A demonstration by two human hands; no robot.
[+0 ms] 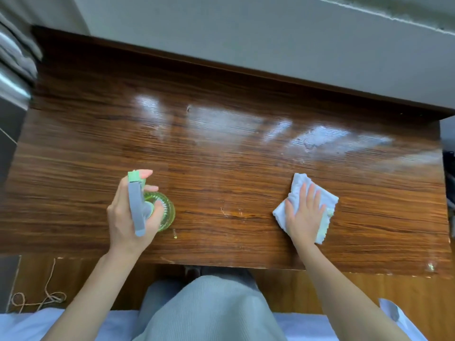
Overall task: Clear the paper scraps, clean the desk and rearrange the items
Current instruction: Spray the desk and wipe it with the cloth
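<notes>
Gripping green spray bottle (157, 212) in left hand (128, 217), seemingly above desk (221, 153); right hand (305, 217) flat on white cloth (298, 185).

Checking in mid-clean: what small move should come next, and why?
Probably slide the right hand, lying flat on the folded white cloth, up toward the whitish smears on the brown wooden desk; the left hand grips the green spray bottle.
</notes>
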